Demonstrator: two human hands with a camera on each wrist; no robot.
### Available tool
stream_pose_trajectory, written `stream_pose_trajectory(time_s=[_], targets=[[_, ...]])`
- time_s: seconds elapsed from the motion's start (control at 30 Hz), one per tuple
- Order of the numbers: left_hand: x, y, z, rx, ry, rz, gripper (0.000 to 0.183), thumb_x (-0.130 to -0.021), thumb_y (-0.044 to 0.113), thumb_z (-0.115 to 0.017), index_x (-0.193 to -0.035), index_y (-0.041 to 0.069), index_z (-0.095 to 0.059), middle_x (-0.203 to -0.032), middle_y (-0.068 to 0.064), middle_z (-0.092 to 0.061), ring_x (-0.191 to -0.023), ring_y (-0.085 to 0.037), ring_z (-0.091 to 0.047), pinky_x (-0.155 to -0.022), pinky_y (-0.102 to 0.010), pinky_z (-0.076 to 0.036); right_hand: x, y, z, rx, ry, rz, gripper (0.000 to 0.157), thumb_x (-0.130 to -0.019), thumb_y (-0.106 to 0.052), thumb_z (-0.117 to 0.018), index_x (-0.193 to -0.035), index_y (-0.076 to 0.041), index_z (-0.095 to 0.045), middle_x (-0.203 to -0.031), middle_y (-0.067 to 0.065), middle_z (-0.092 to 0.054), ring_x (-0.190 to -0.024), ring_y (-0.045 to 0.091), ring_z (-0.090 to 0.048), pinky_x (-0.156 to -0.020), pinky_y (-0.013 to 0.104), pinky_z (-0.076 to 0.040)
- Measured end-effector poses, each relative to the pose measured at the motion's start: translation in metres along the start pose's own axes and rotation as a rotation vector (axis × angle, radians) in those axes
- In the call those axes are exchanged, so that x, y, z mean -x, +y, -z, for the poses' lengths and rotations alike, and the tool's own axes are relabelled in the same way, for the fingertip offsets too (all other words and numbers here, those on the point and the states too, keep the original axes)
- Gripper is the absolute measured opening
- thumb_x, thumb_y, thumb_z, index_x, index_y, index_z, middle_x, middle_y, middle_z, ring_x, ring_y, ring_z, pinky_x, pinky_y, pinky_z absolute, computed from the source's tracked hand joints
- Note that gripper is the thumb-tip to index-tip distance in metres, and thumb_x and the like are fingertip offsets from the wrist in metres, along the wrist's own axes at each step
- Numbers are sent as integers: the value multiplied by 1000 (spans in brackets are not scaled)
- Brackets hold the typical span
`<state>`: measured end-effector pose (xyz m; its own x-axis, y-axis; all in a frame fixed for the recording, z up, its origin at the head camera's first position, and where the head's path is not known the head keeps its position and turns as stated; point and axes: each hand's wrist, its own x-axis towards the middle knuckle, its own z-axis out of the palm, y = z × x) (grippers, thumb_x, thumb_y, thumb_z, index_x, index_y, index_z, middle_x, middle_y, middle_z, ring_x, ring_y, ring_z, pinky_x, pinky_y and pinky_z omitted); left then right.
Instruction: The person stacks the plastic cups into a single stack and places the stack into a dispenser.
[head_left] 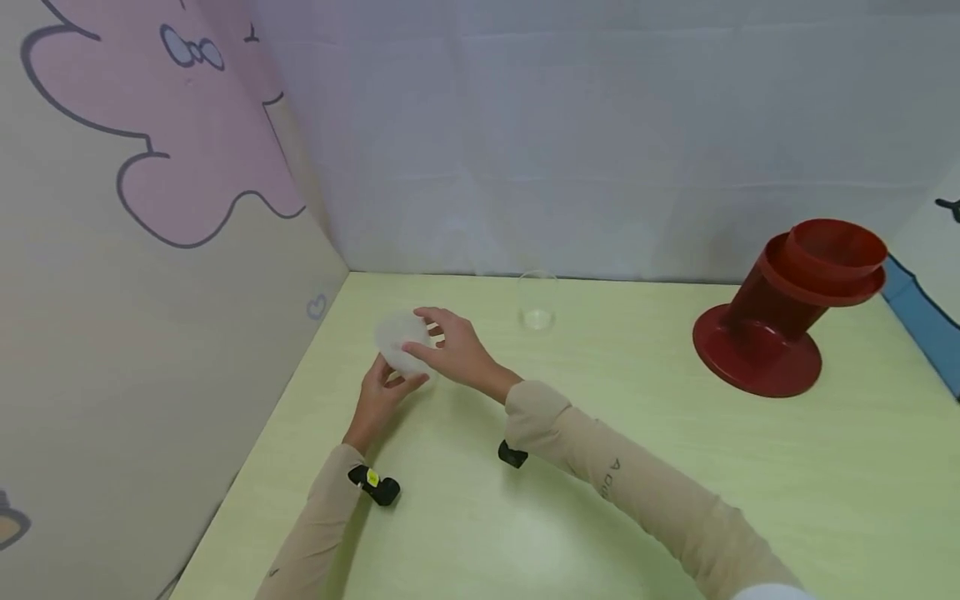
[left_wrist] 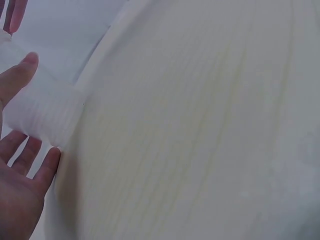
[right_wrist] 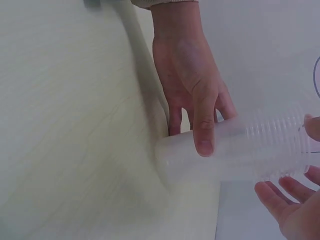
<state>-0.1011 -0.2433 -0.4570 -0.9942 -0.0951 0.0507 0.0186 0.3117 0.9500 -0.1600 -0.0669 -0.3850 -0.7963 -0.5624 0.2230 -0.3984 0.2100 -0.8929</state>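
Note:
A stack of clear plastic cups [head_left: 396, 333], tilted over the far left part of the table, is held between both hands. My left hand [head_left: 377, 403] grips its smooth lower end, with the thumb [right_wrist: 204, 137] across the near side and fingers behind. Around the ridged rim end of the stack [right_wrist: 230, 155] curl the spread thumb and fingers of my right hand [head_left: 457, 354]. Only part of the right hand [right_wrist: 300, 210] enters the right wrist view, at the edge. In the left wrist view the ridged stack [left_wrist: 47, 107] shows at the left. A single clear cup [head_left: 537, 318] stands upright to the right of the hands.
A red tube-shaped holder [head_left: 780, 304] with a wide round base leans at the right of the pale yellow table [head_left: 600, 500]. A white curtain-like backdrop [head_left: 585, 150] borders the far edge; a printed wall [head_left: 150, 333] borders the left.

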Motion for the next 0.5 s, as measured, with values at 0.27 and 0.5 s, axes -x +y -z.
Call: stream_pose_trajectory(time_s=[0.27, 0.5], targets=[[0, 1, -4, 21, -6, 10, 69, -84, 17, -74, -142, 17, -37, -138, -8, -45, -122, -27, -48, -93, -34, -49, 6, 1, 0, -29, 37, -5, 55, -89, -27, -67, -137, -8, -46, -123, 10, -55, -108, 26, -57, -83, 35, -53], [-8, -20, -1, 29, 4, 33, 71, -81, 26, -77, -140, 23, -39, -137, -5, -47, -120, -26, -51, -94, -37, -48, 11, 4, 10, -10, 135, -17, 61, -84, -28, -73, -137, -16, -45, -124, 6, -54, -111, 22, -53, -89, 39, -49]])
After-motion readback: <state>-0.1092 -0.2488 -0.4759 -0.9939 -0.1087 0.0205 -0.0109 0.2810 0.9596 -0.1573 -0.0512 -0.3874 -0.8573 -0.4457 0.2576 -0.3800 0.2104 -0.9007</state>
